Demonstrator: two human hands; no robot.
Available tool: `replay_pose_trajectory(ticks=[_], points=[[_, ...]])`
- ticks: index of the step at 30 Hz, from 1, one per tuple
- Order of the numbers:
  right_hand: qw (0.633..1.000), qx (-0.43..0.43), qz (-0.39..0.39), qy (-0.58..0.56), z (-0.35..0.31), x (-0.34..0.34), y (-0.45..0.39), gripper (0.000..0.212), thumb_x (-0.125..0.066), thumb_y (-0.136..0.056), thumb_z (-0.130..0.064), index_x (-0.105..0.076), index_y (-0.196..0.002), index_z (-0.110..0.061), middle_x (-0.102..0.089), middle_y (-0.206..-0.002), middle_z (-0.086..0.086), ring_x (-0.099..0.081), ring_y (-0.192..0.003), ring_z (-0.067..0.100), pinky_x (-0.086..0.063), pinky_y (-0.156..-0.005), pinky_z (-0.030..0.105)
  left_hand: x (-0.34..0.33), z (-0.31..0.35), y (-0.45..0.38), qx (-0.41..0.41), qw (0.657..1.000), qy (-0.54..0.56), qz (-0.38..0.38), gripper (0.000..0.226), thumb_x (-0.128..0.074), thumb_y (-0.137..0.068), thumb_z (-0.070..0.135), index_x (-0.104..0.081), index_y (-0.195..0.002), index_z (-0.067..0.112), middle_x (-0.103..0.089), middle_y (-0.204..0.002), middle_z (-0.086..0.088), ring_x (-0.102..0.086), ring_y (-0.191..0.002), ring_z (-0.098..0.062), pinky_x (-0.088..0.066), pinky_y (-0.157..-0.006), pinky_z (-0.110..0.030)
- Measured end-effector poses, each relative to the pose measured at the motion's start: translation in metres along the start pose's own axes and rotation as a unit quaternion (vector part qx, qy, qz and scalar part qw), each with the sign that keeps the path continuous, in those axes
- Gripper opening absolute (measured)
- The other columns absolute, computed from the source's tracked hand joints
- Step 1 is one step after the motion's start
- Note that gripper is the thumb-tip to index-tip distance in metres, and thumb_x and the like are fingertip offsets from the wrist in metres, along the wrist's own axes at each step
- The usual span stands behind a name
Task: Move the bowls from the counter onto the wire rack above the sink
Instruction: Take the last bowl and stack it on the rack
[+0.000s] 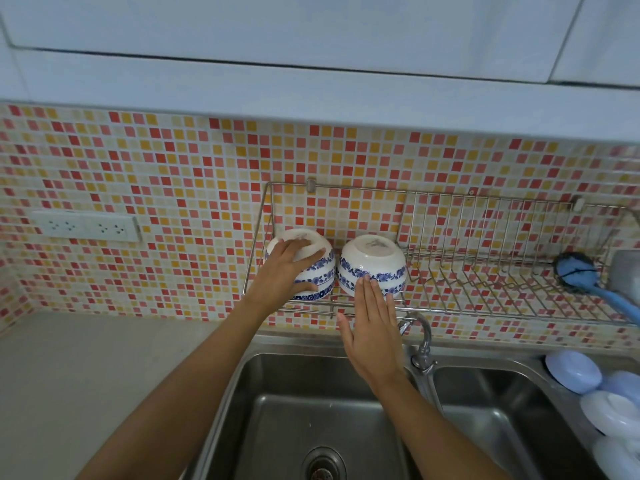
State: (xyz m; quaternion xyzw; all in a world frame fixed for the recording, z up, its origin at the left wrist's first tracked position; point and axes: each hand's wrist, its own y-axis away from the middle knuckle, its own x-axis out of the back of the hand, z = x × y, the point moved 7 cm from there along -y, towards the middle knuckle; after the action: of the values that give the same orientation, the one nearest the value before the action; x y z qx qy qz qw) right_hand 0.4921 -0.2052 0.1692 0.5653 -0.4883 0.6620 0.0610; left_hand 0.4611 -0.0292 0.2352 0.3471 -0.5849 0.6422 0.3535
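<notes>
Fingers (pixel 304 252) of the left hand (pixel 284 271) are curled over the upturned base of the left stack of bowls (pixel 317 271), thumb low against the blue-flowered band, so this hand grasps the stack where it sits at the left end of the wire rack (pixel 485 306); the right hand (pixel 372 327) is flat and released, its straight fingertips at or just short of the lower side of the right stack of bowls (pixel 372 268), which rests upside down just beside the first. Both stacks look like two nested bowls each, though the seam is hard to read. Glazed ceramic of this kind is likely stiff, fairly heavy when doubled, slick if wet, and liable to chip against metal wire — so the surest hold seems to be a palm spread over the foot ring with the thumb under the rim, as the left hand has it now. The rack's front rail is low and the bowls sit close to it, above the sink (pixel 277 410) and near the tap (pixel 424 337), so a nudge forward could tip a stack over that edge. Open room lies to the right along the rack's plate slots, up to the blue brush (pixel 575 273); the counter (pixel 86 358) at left shows no bowls in view.
</notes>
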Motion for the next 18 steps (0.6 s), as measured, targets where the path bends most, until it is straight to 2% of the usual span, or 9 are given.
replay_pose_trajectory(ticks=[5, 9, 13, 15, 18], points=[[1.0, -0.003, 0.002, -0.003, 0.0, 0.0, 0.0, 0.067, -0.027, -0.1, -0.05, -0.024, -0.151, -0.008, -0.023, -0.158, 0.009, -0.014, -0.148, 0.02, -0.001, -0.12, 0.037, -0.004, 0.001, 0.0, -0.009, 1.0, -0.015, -0.018, 0.072, -0.069, -0.078, 0.045, -0.039, -0.142, 0.032, -0.037, -0.149, -0.006, -0.028, -0.138, -0.031, -0.032, -0.111, -0.049], [1.0, -0.002, -0.005, -0.004, 0.001, 0.001, 0.0, 0.067, -0.024, -0.099, -0.053, -0.023, -0.151, -0.01, -0.022, -0.159, 0.008, -0.013, -0.148, 0.02, 0.0, -0.12, 0.037, -0.005, 0.002, 0.005, -0.003, 1.0, -0.013, -0.004, 0.064, -0.054, -0.088, 0.051, -0.033, -0.145, 0.03, -0.032, -0.153, -0.005, -0.023, -0.142, -0.028, -0.026, -0.116, -0.049], [0.999, 0.007, -0.013, -0.033, -0.003, 0.009, -0.002, 0.062, -0.023, -0.099, -0.055, -0.034, -0.148, -0.019, -0.031, -0.156, 0.005, -0.024, -0.146, 0.02, -0.006, -0.12, 0.04, -0.007, 0.002, 0.019, 0.037, 0.999, 0.028, 0.009, 0.066, -0.033, -0.095, 0.053, -0.01, -0.151, 0.027, -0.009, -0.161, 0.0, -0.003, -0.148, -0.02, -0.013, -0.12, -0.042], [0.996, -0.01, 0.012, -0.092, 0.0, 0.02, -0.005, 0.052, -0.036, -0.099, -0.048, -0.043, -0.143, -0.021, -0.039, -0.152, 0.004, -0.033, -0.141, 0.021, -0.018, -0.118, 0.042, -0.001, 0.0, 0.029, 0.075, 0.994, 0.059, 0.049, 0.065, -0.039, -0.095, 0.049, -0.016, -0.151, 0.024, -0.013, -0.16, -0.004, -0.012, -0.147, -0.023, -0.021, -0.114, -0.039], [0.98, -0.073, 0.059, -0.174, 0.021, 0.038, -0.02, 0.042, -0.054, -0.095, -0.032, -0.053, -0.135, -0.019, -0.044, -0.147, 0.008, -0.039, -0.135, 0.027, -0.039, -0.108, 0.05, 0.007, -0.002, 0.047, 0.132, 0.983, 0.057, 0.114, 0.051, -0.05, -0.093, 0.042, -0.042, -0.138, 0.019, -0.037, -0.147, -0.015, -0.04, -0.133, -0.032, -0.041, -0.103, -0.049]])
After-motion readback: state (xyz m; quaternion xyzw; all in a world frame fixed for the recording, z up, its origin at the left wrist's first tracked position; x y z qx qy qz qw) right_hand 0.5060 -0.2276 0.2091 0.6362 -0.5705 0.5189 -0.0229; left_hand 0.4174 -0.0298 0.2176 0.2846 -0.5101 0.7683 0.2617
